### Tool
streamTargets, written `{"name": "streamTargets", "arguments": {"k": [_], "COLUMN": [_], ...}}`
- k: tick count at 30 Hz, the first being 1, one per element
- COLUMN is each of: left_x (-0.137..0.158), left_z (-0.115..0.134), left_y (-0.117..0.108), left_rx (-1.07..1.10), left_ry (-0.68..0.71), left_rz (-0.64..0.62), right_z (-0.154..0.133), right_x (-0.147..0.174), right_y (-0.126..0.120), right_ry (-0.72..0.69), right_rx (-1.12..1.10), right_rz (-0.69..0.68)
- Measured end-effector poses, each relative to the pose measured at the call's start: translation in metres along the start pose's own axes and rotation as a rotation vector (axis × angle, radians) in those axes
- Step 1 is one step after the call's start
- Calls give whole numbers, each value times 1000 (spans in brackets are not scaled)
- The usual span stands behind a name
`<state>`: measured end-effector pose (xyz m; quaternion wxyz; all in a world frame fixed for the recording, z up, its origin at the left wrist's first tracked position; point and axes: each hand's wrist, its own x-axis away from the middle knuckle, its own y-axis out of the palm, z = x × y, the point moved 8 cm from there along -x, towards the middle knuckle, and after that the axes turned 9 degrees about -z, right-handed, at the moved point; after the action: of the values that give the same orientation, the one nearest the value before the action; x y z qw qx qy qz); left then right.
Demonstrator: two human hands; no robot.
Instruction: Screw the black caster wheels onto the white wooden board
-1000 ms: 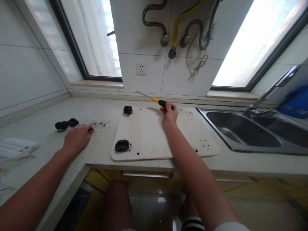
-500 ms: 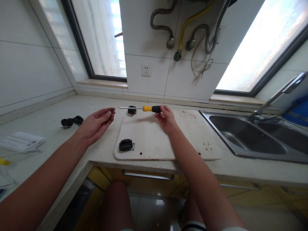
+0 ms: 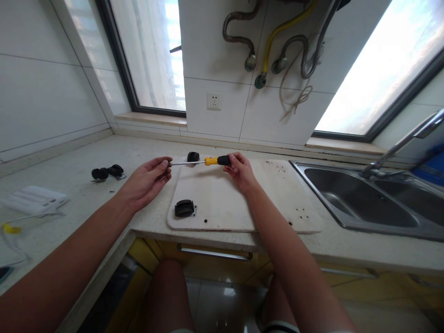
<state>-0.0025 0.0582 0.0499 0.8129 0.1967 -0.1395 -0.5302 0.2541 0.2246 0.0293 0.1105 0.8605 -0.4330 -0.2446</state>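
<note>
My right hand (image 3: 239,170) grips the black end of a yellow-and-black screwdriver (image 3: 211,161), held level above a white board (image 3: 225,194). Its metal shaft points left, and the tip meets the fingertips of my left hand (image 3: 151,178). Thumb and fingers of that hand are pinched together around something small and dark, too small to make out. Two black caster wheels stand on the board's left part: one caster (image 3: 185,208) near the front corner, another caster (image 3: 193,157) at the back, partly behind the shaft. Groups of small holes show at the board's right side.
Loose black casters (image 3: 108,172) lie on the countertop (image 3: 86,152) left of my left hand. Farther left are a white plastic case (image 3: 36,198) and a yellow-tipped cable (image 3: 12,228). A steel double sink (image 3: 360,196) with a faucet (image 3: 398,143) borders the board's right side.
The gap between the screwdriver's tip and my left fingertips has closed; they now meet. My right hand keeps its hold on the handle. The view has shifted slightly.
</note>
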Motion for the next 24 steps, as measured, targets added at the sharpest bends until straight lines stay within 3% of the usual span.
{"name": "streamTargets", "arguments": {"k": [16,24], "left_x": [2,-1], "left_z": [0,3], "left_y": [-1,-5], "left_rx": [-107,-221], "left_ry": [46,187], "left_rz": [0,-12], "right_z": [-6,-2], "right_x": [2,1], "right_y": [0,0], "right_ry": [-42,-7], "right_rx": [-7,19], "right_rz": [43,9]}}
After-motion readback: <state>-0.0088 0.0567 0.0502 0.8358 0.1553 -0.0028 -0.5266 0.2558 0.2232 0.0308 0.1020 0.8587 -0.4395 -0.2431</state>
